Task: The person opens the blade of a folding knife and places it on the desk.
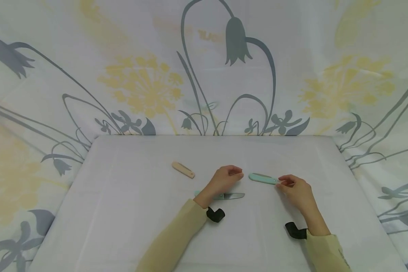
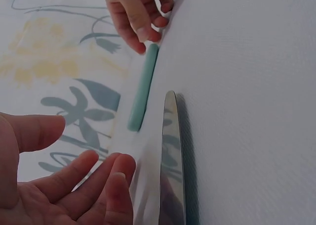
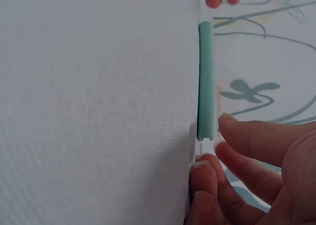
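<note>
So right now the right hand (image 1: pixel 297 189) is at the near end of the mint-green sheath (image 1: pixel 262 178), fingertips (image 3: pixel 224 136) pinched lightly on that end, or just at it; the right wrist view shows thumb and fingers closing in around the open mouth of the sheath, with what looks like a thin pale edge between them. I'd call it a narrow pinch, not a full grab.

The left hand (image 1: pixel 226 177) sits just left of the sheath, fingers loosely curled and holding nothing. In the left wrist view its fingers are relaxed and open, apart from everything.

Everything else relative to the sheath: the knife (image 1: pixel 229 195) lies nearer the person and a bit to the left, bare blade (image 2: pixel 170 156) flat on the white table (image 1: pixel 122 211), tip pointing right. Its handle is mostly hidden under the left wrist. A tan wooden sheath (image 1: pixel 183 170) lies well off to the left.

My read: this is the "get hold of the cover" step, knife untouched. Next move probably needs a firmer grip on the sheath and the left hand going for the knife handle, staying clear of the edge.
</note>
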The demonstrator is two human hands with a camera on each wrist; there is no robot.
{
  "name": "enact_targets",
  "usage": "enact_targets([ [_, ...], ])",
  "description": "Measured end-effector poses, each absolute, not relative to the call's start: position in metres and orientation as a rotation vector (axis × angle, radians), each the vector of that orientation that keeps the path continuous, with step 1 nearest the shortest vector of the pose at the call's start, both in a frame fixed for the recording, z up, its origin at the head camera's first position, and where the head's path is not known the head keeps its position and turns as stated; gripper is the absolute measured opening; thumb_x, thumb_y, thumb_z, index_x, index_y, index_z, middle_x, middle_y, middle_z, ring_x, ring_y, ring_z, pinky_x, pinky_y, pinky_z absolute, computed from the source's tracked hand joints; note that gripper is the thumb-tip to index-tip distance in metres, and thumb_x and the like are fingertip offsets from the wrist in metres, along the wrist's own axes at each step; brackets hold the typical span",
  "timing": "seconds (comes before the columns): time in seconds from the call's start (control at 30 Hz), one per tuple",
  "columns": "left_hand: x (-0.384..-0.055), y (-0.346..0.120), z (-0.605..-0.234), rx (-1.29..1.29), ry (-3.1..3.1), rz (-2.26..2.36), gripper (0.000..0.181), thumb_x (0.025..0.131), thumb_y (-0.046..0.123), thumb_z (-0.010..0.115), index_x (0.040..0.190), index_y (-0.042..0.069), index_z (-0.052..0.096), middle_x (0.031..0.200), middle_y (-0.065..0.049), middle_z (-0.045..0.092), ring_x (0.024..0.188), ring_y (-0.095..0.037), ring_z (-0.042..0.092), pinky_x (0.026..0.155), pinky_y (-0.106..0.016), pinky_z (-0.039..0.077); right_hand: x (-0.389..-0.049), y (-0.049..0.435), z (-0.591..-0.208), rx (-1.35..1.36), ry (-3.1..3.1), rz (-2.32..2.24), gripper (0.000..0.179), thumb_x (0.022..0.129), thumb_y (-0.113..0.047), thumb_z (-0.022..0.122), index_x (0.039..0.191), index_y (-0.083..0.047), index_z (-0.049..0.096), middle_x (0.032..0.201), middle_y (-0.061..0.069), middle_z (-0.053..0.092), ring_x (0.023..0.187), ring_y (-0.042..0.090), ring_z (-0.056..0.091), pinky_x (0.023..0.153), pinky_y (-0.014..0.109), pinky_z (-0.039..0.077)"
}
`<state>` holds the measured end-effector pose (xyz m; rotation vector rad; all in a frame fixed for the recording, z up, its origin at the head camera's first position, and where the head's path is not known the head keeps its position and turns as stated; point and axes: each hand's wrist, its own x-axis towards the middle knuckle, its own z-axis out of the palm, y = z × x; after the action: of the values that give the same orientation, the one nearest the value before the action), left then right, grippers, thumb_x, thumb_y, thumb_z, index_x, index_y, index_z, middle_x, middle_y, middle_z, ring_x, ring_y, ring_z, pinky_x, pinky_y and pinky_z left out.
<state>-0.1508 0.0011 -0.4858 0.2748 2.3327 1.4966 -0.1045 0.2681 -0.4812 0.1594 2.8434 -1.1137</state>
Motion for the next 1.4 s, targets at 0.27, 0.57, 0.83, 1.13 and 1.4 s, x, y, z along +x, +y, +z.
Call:
enact_targets([
  [0.27,-0.149,0.016,-0.483,0.28,2.277,1.45,0.038,0.098,0.036,0.062,0.127,0.011,0.067,0.118,0.001,0.069,0.114,-0.017,0.061,0.096,-0.034,0.046,-0.109,0.268,-0.481,0.101,2.853,-1.056,0.032,0.093,-0.019,0.069,0.117,0.003,0.068,0.093,0.013,0.065,0.078,0.025,0.055,0.062,0.033,0.043],
  [0.57,-0.145,0.025,-0.481,0.213,2.247,1.465,0.037,0.098,0.038,0.063,0.127,0.015,0.067,0.118,0.004,0.068,0.113,-0.015,0.06,0.096,-0.034,0.046,-0.11,0.267,-0.489,0.092,2.872,-1.029,0.031,0.093,-0.017,0.069,0.118,0.002,0.068,0.091,0.012,0.065,0.072,0.022,0.053,0.059,0.033,0.042],
  [0.83,-0.143,0.025,-0.485,0.211,2.229,1.53,0.03,0.099,0.032,0.064,0.124,0.016,0.068,0.114,0.007,0.067,0.107,-0.013,0.06,0.094,-0.035,0.046,-0.109,0.264,-0.489,0.126,2.869,-1.063,0.026,0.091,-0.014,0.071,0.11,0.003,0.067,0.093,0.015,0.066,0.082,0.029,0.058,0.064,0.033,0.043],
  [1.13,-0.142,0.024,-0.485,0.219,2.198,1.586,0.029,0.097,0.029,0.066,0.123,0.015,0.067,0.115,0.006,0.067,0.107,-0.012,0.063,0.093,-0.035,0.048,-0.11,0.258,-0.487,0.178,2.875,-1.068,0.023,0.091,-0.013,0.071,0.107,0.003,0.067,0.092,0.013,0.066,0.084,0.028,0.058,0.067,0.033,0.043],
  [1.4,-0.143,0.022,-0.483,0.215,2.203,1.633,0.031,0.095,0.027,0.07,0.123,0.015,0.068,0.112,0.007,0.068,0.103,-0.009,0.063,0.09,-0.032,0.049,-0.11,0.256,-0.477,0.172,2.822,-1.098,0.029,0.091,-0.016,0.071,0.111,0.005,0.07,0.094,0.012,0.069,0.084,0.024,0.06,0.067,0.031,0.044],
])
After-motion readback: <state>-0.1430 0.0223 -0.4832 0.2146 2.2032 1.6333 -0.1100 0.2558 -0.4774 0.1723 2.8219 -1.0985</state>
